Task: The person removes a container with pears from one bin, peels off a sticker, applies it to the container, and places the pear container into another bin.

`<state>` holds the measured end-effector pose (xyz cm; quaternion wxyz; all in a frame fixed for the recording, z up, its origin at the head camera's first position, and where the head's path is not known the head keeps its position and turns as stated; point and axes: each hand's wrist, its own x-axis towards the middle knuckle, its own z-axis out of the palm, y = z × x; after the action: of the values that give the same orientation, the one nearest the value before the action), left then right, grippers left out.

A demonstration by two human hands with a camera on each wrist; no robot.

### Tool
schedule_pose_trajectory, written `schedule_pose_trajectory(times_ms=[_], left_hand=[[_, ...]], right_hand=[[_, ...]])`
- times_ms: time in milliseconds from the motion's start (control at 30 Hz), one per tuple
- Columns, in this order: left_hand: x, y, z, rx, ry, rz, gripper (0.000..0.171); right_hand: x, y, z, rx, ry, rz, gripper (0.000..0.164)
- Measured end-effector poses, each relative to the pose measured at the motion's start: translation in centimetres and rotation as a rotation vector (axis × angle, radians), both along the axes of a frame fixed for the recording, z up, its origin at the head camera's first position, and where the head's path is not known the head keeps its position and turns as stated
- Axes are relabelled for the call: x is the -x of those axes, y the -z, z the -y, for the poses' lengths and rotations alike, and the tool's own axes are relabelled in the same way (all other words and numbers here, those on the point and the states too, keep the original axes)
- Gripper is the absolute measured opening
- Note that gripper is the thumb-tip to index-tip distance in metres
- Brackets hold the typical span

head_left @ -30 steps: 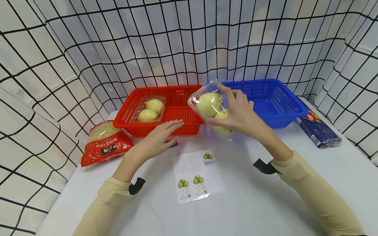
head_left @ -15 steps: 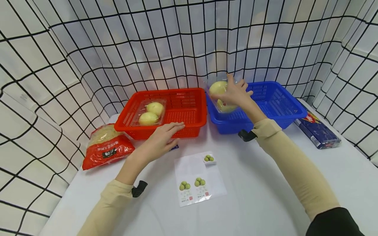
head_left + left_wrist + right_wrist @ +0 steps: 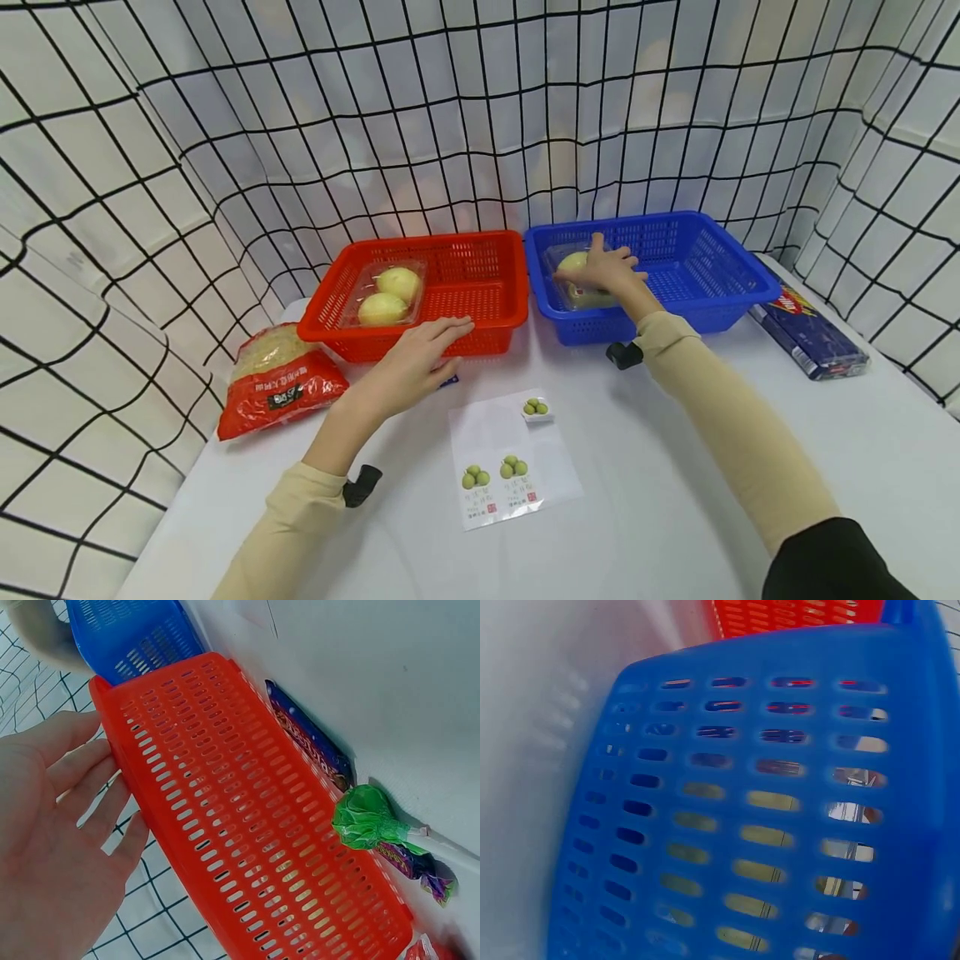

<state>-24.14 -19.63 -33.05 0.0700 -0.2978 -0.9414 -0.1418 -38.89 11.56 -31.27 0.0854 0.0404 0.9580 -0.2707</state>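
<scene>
Fruit pack lowered into blue basket, right hand over it, grip unclear, left hand extended by red basket

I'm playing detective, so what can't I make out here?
Head view: part of the fruit pack in the blue basket, covered by the right hand.
Head view: words on the paper, too small.
Left wrist view: the lettering on the blue wrapper, blurred.
Head view: left sleeve, cut off by the bottom edge.

Clear plastic pack of round yellow-green fruit lowered (held higher before) into blue perforated plastic basket.
</scene>
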Motion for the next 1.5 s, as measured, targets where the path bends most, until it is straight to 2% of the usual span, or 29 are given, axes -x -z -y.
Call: schedule_pose_trajectory(times_ms=[267, 533, 867, 1167, 1500], left_hand=[[0.0, 0.2, -0.2, 0.007, 0.004, -0.002, 0.057], [0.1, 0.1, 0.1, 0.015, -0.015, 0.015, 0.056], [0.2, 0.2, 0.0, -0.005, 0.001, 0.024, 0.055], [0.1, 0.1, 0.0, -0.009, -0.011, 0.035, 0.055], [0.0, -0.1, 0.1, -0.012, -0.017, 0.037, 0.056]], right_hand=[[0.3, 0.8, -0.2, 0.012, 0.016, 0.063, 0.119], [0.1, 1.3, 0.5, -0.020, 0.004, 0.081, 0.115], [-0.2, 1.7, 0.5, -0.061, -0.002, 0.068, 0.111], [-0.3, 1.9, 0.6, -0.061, 0.018, 0.026, 0.110], [0.0, 1.9, 0.9, -0.091, 0.017, 0.019, 0.110]])
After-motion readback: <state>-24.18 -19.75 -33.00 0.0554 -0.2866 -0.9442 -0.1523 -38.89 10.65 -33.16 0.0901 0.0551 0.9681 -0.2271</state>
